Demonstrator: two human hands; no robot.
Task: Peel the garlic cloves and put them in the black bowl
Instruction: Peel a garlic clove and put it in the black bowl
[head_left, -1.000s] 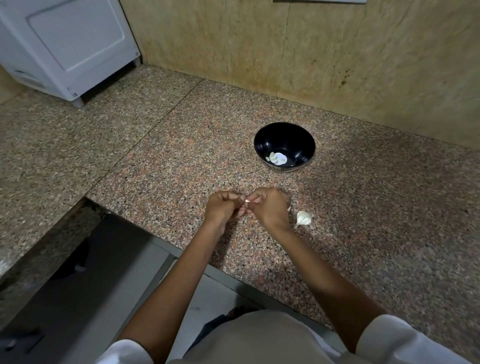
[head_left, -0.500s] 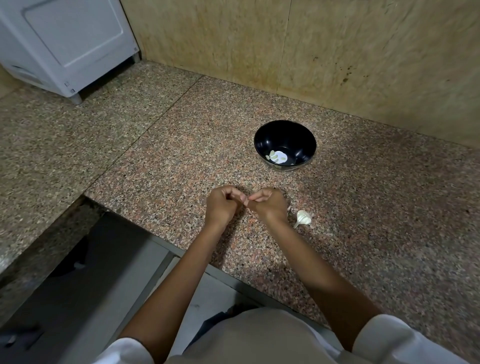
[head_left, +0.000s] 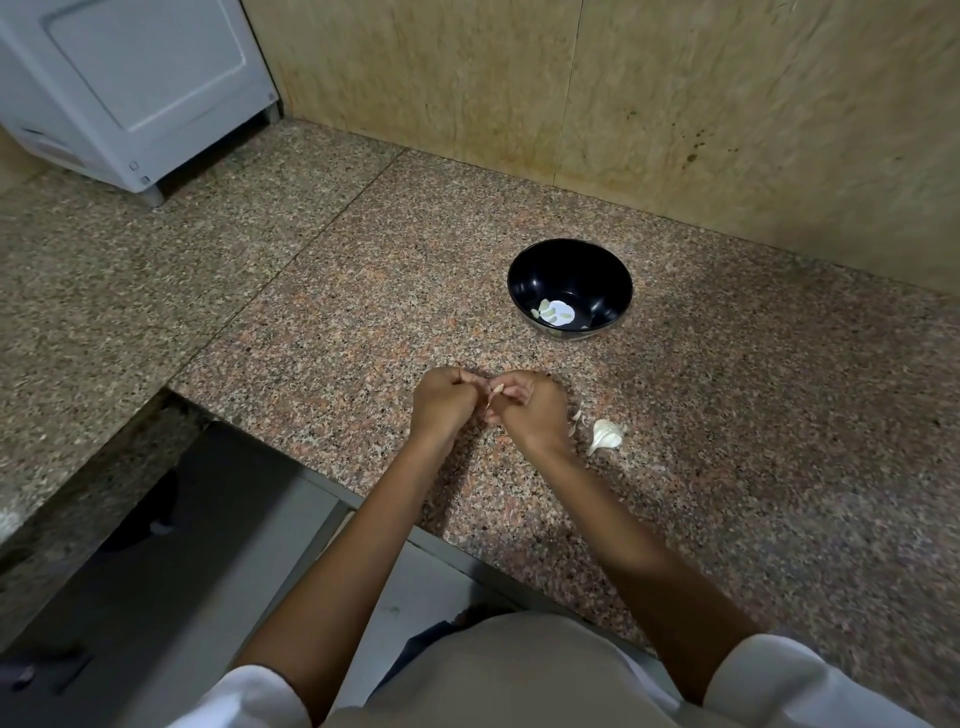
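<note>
Item: garlic clove (head_left: 496, 389), part-skinned, pinched between the fingertips of left hand (head_left: 441, 402) and right hand (head_left: 530, 410), both curled tight on it, above the countertop (head_left: 727, 467) toward its front edge. Black bowl (head_left: 571, 265) nearer the back edge, well apart, holding peeled cloves (head_left: 550, 312). Unpeeled garlic piece (head_left: 605, 435) near the right hand. Risk, as judged: the clove slips from the pinch as skin tears and drops off the front edge; skin scraps may ride into the bowl.

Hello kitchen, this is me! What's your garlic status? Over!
Left hand and right hand both pinching one garlic clove. Black bowl holds a few peeled cloves. More garlic lies beside right hand. Nothing between hands and bowl.
</note>
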